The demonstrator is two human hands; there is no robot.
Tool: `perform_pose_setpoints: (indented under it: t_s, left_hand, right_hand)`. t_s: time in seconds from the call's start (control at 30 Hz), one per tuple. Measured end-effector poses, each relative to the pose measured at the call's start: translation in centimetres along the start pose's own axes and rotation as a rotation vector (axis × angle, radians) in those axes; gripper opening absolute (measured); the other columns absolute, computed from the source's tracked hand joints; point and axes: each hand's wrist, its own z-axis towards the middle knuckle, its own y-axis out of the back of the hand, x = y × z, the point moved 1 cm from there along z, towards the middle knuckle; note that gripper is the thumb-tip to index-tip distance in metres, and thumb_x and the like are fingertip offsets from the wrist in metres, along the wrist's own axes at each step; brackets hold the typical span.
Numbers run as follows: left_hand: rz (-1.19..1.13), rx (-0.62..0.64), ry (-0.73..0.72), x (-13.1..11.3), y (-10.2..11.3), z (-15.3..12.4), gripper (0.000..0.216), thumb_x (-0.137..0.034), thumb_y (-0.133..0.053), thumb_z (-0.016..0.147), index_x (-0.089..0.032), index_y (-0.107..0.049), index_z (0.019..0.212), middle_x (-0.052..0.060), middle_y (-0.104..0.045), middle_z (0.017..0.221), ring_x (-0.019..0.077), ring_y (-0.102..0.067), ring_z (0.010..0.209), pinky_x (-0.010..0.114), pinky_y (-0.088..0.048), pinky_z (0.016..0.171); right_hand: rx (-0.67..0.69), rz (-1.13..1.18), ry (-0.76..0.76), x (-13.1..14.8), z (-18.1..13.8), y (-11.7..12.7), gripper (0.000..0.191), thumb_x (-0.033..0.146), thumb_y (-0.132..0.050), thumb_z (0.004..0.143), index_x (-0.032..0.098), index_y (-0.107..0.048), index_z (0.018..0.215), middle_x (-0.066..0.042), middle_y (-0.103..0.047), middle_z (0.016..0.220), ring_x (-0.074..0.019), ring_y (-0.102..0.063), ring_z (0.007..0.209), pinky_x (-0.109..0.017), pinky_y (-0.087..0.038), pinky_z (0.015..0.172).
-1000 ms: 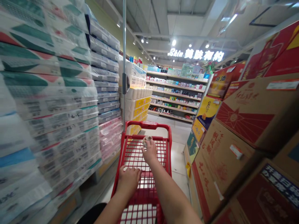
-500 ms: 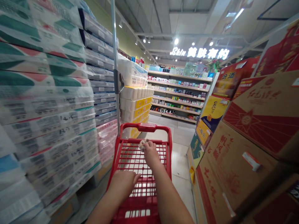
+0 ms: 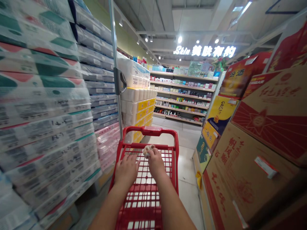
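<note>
A red wire shopping cart (image 3: 176, 150) stands in front of me in a shop aisle. My right hand (image 3: 155, 163) reaches over the basket and pinches a small crumpled whitish wad (image 3: 148, 149) just inside the cart's far rim. My left hand (image 3: 126, 171) hovers over the basket beside it, fingers curled downward, and holds nothing that I can see. Both forearms stretch out over the cart's mesh.
Wrapped packs of tissue paper (image 3: 48, 105) are stacked high on the left, with a metal pole (image 3: 115, 64) beside them. Cardboard boxes (image 3: 259, 127) line the right side. Shelves of small bottles (image 3: 182, 95) stand at the aisle's end under a lit sign.
My left hand has moved forward from the near end of the cart, up beside my right hand. The right hand with the wad stays near the cart's far rim.
</note>
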Motion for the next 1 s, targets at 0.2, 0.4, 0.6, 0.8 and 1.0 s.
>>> perform_pose_setpoints:
  t_s: [0.2, 0.4, 0.6, 0.8, 1.0]
  left_hand:
    - [-0.056, -0.042, -0.054, -0.4, -2.2, -1.2, 0.035, -0.034, -0.040, 0.096, -0.027, -0.063, 0.122, 0.007, -0.064, 0.126, 0.0298, -0.041, 0.133, 0.051, -0.027, 0.108]
    - [-0.058, -0.027, 0.004, -0.8, -1.4, -0.7, 0.037, -0.041, -0.039, 0.096, -0.027, -0.064, 0.119, 0.007, -0.065, 0.123, 0.0325, -0.039, 0.129, 0.053, -0.027, 0.104]
    - [-0.111, 0.004, 0.009, -0.8, -1.2, 0.4, 0.038, -0.043, -0.037, 0.096, -0.024, -0.070, 0.099, 0.010, -0.068, 0.111, 0.0293, -0.045, 0.121, 0.053, -0.024, 0.105]
    - [-0.136, 0.042, 0.025, -0.6, -1.7, 0.4, 0.034, -0.036, -0.039, 0.096, -0.023, -0.068, 0.107, 0.010, -0.067, 0.112, 0.0264, -0.053, 0.110, 0.057, -0.016, 0.109]
    - [-0.148, 0.018, 0.011, -0.4, -2.1, 0.1, 0.031, -0.032, -0.039, 0.095, -0.022, -0.067, 0.105, 0.010, -0.067, 0.112, 0.0262, -0.054, 0.111, 0.057, -0.015, 0.110]
  right_hand:
    - [-0.006, 0.022, -0.010, -0.7, 0.1, -0.3, 0.034, 0.010, -0.049, 0.089, 0.023, -0.063, 0.116, -0.012, -0.054, 0.128, -0.0249, -0.050, 0.115, -0.037, -0.051, 0.090]
    - [-0.002, 0.055, 0.011, -1.1, 0.3, -0.4, 0.031, 0.011, -0.047, 0.090, 0.022, -0.064, 0.113, -0.012, -0.053, 0.127, -0.0229, -0.050, 0.113, -0.037, -0.049, 0.093]
    - [-0.022, -0.033, -0.032, -0.1, -0.2, -0.4, 0.027, 0.022, -0.052, 0.091, 0.024, -0.063, 0.115, -0.010, -0.053, 0.130, -0.0237, -0.051, 0.114, -0.036, -0.049, 0.091]
    - [-0.014, -0.176, -0.011, 0.8, -0.3, -0.2, 0.033, 0.027, -0.056, 0.090, 0.026, -0.061, 0.122, -0.010, -0.049, 0.140, -0.0285, -0.049, 0.118, -0.046, -0.044, 0.097]
    - [-0.087, -0.078, -0.016, 0.4, 0.6, -1.4, 0.034, 0.016, -0.053, 0.090, 0.024, -0.064, 0.120, -0.008, -0.044, 0.147, -0.0248, -0.042, 0.130, -0.043, -0.039, 0.107]
